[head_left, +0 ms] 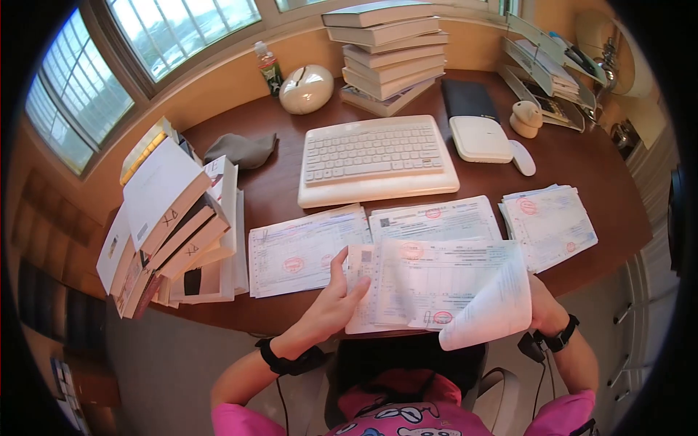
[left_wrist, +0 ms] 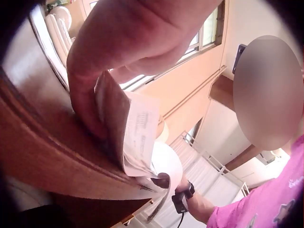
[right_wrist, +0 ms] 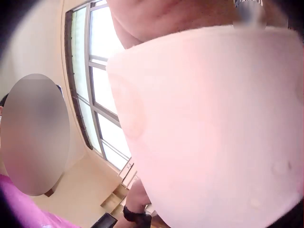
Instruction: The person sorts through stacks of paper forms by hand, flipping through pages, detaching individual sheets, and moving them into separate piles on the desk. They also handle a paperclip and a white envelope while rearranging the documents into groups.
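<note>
My left hand grips the left edge of a stack of printed forms with red stamps, thumb on top, at the desk's front edge. The left wrist view shows the left fingers wrapped over the edge of these papers. At the stack's right side, my right hand holds a sheet whose lower corner curls up and over to the left. That sheet fills much of the right wrist view and hides the right fingertips.
More stamped forms lie left, behind and right of the held stack. A white keyboard stands behind them, with a white mouse to its right. Piled books rise at the left, others at the back.
</note>
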### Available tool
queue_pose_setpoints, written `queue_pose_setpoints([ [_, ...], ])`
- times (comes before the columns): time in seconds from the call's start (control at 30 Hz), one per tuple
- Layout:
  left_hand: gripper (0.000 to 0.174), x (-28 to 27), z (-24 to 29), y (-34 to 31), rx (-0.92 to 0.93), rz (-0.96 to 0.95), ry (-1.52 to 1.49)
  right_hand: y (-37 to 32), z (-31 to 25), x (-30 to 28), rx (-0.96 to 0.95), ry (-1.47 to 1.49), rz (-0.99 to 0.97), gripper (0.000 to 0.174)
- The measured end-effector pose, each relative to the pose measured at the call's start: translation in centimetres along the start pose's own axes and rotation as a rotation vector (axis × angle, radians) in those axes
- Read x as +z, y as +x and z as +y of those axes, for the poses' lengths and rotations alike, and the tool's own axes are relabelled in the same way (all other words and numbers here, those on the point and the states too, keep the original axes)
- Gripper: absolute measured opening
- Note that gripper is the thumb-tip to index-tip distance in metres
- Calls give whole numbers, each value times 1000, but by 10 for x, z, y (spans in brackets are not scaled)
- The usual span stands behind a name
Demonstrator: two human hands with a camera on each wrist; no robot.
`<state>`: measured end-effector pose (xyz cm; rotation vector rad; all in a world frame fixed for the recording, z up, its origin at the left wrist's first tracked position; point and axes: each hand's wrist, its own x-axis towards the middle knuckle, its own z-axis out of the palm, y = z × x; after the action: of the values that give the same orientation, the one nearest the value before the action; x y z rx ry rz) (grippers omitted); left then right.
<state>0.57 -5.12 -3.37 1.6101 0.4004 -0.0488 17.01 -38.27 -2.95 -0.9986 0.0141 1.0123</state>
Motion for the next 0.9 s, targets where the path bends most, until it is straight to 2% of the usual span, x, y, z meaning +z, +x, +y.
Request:
queue_pose_setpoints([
  [0.13, 76, 5, 5, 7, -88, 30, -206, -2, -5, 9, 57, -173, 20, 40],
  [0.2, 81, 6, 3, 6, -101, 21, -171, -4, -5, 8, 101, -197, 39, 40],
  [0.27, 85, 5, 1, 7, -78, 5, -103, -4, -6, 13, 176, -59, 12, 40],
  [0.4, 92, 0, -8, 12, -32, -11, 13, -17, -13, 37, 224, -76, 45, 40],
  [0.7, 99, 2, -7, 11, 4, -24, 41, -41, -12, 55, 202, -49, 137, 38],
  [0.83, 104, 12, 14, -1, 50, -50, 202, -44, -11, 58, 112, -187, 196, 41],
  [0.9, 105, 14, 16, -4, 132, -19, 251, -44, -12, 55, 66, -260, 202, 43],
])
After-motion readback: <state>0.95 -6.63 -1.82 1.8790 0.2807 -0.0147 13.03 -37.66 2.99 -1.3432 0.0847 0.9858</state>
